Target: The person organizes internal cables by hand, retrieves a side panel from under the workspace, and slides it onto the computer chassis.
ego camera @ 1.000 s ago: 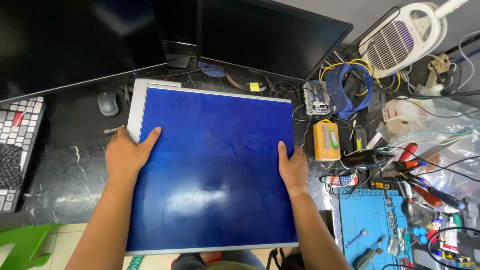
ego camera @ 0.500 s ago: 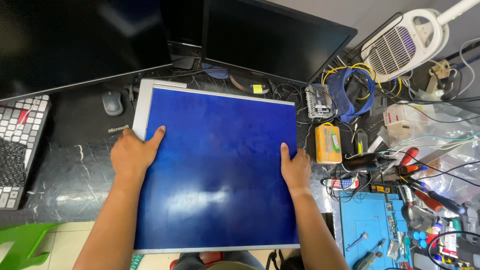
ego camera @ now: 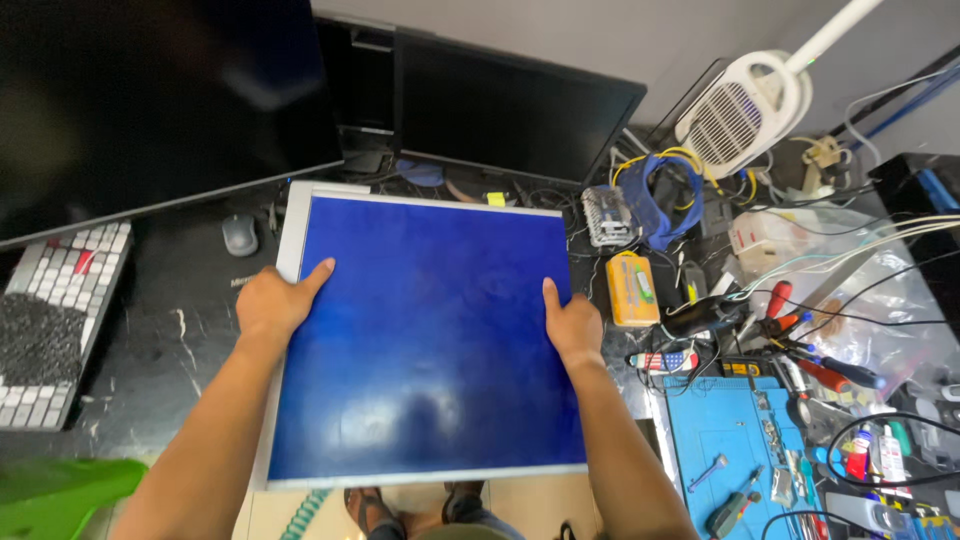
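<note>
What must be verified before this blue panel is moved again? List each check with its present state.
1. Left hand grips the blue panel at its left edge: ok.
2. Right hand grips the right edge: ok.
3. Panel clear of the yellow meter: ok, a small gap shows.
4. Panel clear of the mouse: ok.
5. Panel fully supported by the desk: not ok, its near edge overhangs.
6. Panel underside unobstructed: cannot tell, hidden.

The large blue panel point(ego camera: 425, 340) has a smooth, glossy face that mirrors light, edged by a pale matt metal-looking frame. Beneath it, the black desk point(ego camera: 170, 350) looks like polished veined stone. At lower right, the blue mat point(ego camera: 740, 440) looks matt and rubbery.
</note>
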